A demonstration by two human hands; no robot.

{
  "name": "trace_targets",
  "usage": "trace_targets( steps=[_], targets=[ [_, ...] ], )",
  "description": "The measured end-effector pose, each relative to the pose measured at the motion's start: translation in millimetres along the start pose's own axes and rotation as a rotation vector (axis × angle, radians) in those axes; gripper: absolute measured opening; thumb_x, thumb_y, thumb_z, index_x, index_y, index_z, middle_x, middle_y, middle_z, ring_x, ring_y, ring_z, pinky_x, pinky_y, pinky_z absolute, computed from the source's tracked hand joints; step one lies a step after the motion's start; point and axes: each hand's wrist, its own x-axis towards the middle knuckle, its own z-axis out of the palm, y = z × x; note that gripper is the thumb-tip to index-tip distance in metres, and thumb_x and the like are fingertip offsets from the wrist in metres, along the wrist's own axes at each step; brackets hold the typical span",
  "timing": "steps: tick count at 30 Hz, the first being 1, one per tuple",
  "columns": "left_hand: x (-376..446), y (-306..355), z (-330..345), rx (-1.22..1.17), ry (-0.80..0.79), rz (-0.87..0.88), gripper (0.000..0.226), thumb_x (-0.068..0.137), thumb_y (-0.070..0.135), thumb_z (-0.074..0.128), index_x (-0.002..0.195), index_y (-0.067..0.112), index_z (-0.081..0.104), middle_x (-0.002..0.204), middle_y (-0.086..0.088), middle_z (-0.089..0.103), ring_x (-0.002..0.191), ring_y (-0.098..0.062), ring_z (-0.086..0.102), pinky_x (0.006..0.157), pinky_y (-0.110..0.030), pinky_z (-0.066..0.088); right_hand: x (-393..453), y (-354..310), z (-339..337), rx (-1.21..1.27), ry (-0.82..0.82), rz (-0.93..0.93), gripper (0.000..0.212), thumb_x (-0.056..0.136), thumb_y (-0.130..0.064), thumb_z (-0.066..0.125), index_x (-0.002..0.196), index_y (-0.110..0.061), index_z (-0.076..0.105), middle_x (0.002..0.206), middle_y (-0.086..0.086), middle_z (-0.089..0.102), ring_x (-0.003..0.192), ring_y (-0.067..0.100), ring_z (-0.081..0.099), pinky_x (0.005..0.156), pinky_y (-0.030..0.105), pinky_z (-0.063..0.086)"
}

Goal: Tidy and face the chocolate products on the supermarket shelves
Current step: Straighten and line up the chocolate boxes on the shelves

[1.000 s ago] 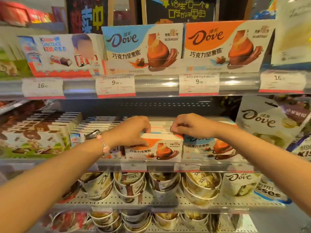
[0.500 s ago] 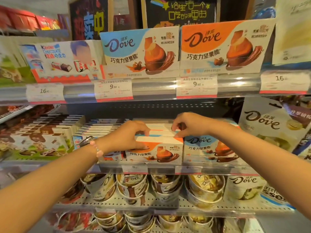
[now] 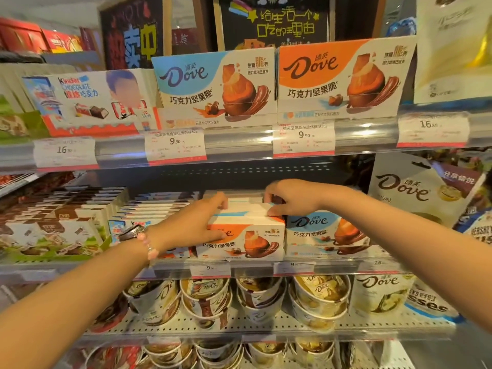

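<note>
Three shelves (image 3: 239, 145) hold chocolate. On the middle shelf an orange Dove box (image 3: 247, 241) stands at the near edge, facing out, touching a blue Dove box (image 3: 319, 233) on its right. The left hand (image 3: 194, 225) grips the orange box's left end, thumb across its front. The right hand (image 3: 290, 198) pinches its top far right corner, fingers curled.

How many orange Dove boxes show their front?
2: one orange Dove box on the top shelf, right; one on the middle shelf, held by both hands. More may hide behind.
</note>
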Motion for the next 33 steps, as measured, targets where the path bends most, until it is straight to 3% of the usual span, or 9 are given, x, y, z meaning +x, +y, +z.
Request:
trace_targets(
  steps=[3,7,10,13,16,21,24,29,33],
  targets=[
    [1.0,-2.9,-6.2,-0.040,0.011,-0.068,0.071,0.071,0.038,0.076,0.122,0.029,0.028,0.119,0.006,0.053,0.097,-0.009,0.057,0.073,-0.024,0.056,-9.0,-2.7,-5.3,0.190,0.075,-0.015,0.022,0.093,-0.026,0.052,0.109,-0.012,0.052,0.104,0.003,0.055,0.091,0.018,0.054,0.077,0.029,0.046],
    [4.4,-6.3,-17.5,-0.147,0.032,-0.107,0.095,0.061,0.038,0.083,0.135,0.027,0.025,0.118,0.011,0.048,0.105,-0.008,0.052,0.078,-0.017,0.049,-21.5,-9.6,-14.1,0.223,0.213,-0.067,0.022,0.096,-0.024,0.047,0.112,-0.012,0.053,0.107,-0.004,0.052,0.091,0.008,0.052,0.070,0.013,0.040],
    [1.5,-12.8,-21.0,-0.256,0.123,-0.137,0.102,0.057,0.034,0.086,0.138,0.023,0.026,0.117,0.011,0.046,0.106,-0.008,0.051,0.077,-0.014,0.047,-34.7,-13.2,-19.0,0.188,0.399,-0.089,0.025,0.096,-0.024,0.045,0.117,-0.013,0.054,0.110,-0.005,0.054,0.098,0.009,0.052,0.076,0.019,0.042],
    [-3.5,-16.6,-17.2,-0.332,0.178,-0.148,0.095,0.057,0.028,0.086,0.133,0.026,0.029,0.112,0.018,0.047,0.102,-0.002,0.051,0.075,-0.010,0.045,-50.7,-9.3,-22.5,0.101,0.547,-0.123,0.028,0.097,-0.024,0.043,0.121,-0.014,0.053,0.117,-0.001,0.056,0.105,0.012,0.051,0.079,0.020,0.037],
    [-6.7,-17.2,-9.8,-0.312,0.141,-0.108,0.068,0.063,0.029,0.083,0.113,0.039,0.040,0.105,0.029,0.047,0.096,0.003,0.052,0.076,-0.013,0.046,-65.4,1.3,-16.5,0.096,0.587,-0.098,0.036,0.097,-0.024,0.040,0.131,-0.013,0.047,0.130,0.005,0.054,0.119,0.019,0.049,0.088,0.020,0.036],
    [3.5,-11.8,0.4,-0.130,0.135,0.002,0.027,0.068,0.031,0.078,0.089,0.034,0.060,0.101,0.012,0.057,0.097,-0.008,0.056,0.085,-0.034,0.051,-87.9,28.8,-6.6,0.149,0.628,-0.029,0.048,0.094,-0.036,0.031,0.130,-0.010,0.049,0.127,0.008,0.055,0.117,0.019,0.050,0.092,0.022,0.036],
    [12.9,6.2,4.6,-0.149,0.104,0.042,0.034,0.071,0.032,0.076,0.100,0.027,0.060,0.105,0.011,0.058,0.098,-0.006,0.055,0.085,-0.029,0.050,-104.1,46.9,-2.1,0.200,0.632,-0.002,0.049,0.093,-0.038,0.027,0.123,-0.008,0.051,0.115,0.003,0.057,0.105,0.017,0.054,0.084,0.015,0.039],
    [30.0,36.2,11.4,-0.336,0.081,0.023,0.073,0.065,0.043,0.078,0.124,0.036,0.036,0.117,0.017,0.051,0.109,0.000,0.049,0.090,-0.019,0.044,-124.5,67.7,8.9,0.224,0.607,0.049,0.062,0.085,-0.058,0.024,0.118,-0.013,0.051,0.103,-0.002,0.057,0.091,0.013,0.055,0.074,0.003,0.039],
    [43.7,60.9,19.4,-0.481,0.104,0.063,0.060,0.074,0.035,0.074,0.123,0.036,0.040,0.114,0.019,0.053,0.108,-0.004,0.052,0.087,-0.020,0.046,-134.6,77.1,13.9,0.243,0.616,0.095,0.054,0.086,-0.065,0.023,0.114,-0.025,0.047,0.104,-0.005,0.057,0.092,0.007,0.055,0.075,0.009,0.044]
  ],
)
